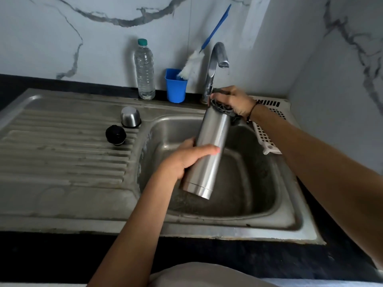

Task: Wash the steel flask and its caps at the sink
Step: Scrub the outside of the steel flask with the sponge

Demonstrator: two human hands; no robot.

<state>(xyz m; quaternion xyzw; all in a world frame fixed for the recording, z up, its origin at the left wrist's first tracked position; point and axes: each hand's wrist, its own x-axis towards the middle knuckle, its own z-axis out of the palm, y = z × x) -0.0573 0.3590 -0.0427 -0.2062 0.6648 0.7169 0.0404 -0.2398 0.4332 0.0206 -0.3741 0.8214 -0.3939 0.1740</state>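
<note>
At frame centre, above the sink basin [244, 199], the steel flask [209, 146] is held tilted. The left hand [186, 158] grips its lower body; the right hand [234, 100] clutches a dark scrubber [222, 107] against its top. The steel cap [130, 117] and black stopper [115, 134] sit on the drainboard [62, 146], left of centre.

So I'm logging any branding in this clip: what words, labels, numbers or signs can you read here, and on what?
None can be read.
Steel flask: plain brushed metal, no marking visible.
Steel cap and black cap on the drainboard: no text visible.
Plastic water bottle: clear, no label visible.
Blue cup, bottle brush and tap: nothing printed that shows.
</note>
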